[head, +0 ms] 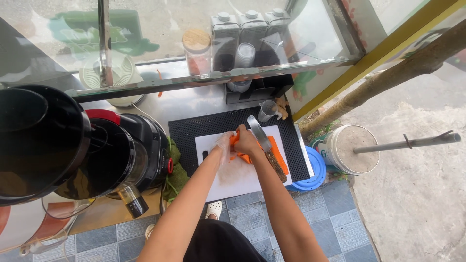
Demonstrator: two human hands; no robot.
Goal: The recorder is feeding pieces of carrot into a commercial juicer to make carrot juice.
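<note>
Carrot (277,154) is pinned at the cutting board's (233,179) far right corner by the gloved left hand (225,145); long axis runs near-far. Knife (266,145) is gripped in the right hand (247,140), directly over it.

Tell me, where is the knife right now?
The knife lies on the white cutting board, right of centre in the head view, beside the right hand and over the carrot pieces.

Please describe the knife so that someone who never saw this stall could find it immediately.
Find the black ribbed mat on the steel counter; a white cutting board lies on it. Over the board, the right hand holds the knife above orange carrot pieces. It alone has a broad grey blade and a brown wooden handle.
</note>
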